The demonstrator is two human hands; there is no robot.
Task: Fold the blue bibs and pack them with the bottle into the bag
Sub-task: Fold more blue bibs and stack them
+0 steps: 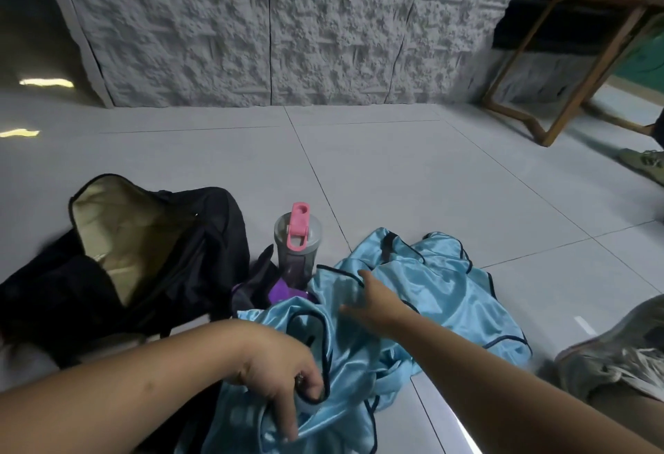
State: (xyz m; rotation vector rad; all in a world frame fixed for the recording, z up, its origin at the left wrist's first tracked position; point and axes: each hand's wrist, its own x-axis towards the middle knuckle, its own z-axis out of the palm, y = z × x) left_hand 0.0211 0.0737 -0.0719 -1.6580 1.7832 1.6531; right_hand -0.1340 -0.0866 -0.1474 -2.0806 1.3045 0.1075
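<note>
Bibs (413,295) under both hands, crumpled

Both forearms are bare, without sleeves. The left hand (284,371) wears a ring (299,378); the right hand (373,304) wears none.

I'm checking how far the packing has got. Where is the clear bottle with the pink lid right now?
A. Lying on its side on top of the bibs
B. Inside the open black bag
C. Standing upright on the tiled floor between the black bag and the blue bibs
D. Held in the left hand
C: the clear bottle with the pink lid stands upright on the grey tiled floor, with the open black bag to one side, the shiny blue bibs to the other, and neither hand on it.
</note>
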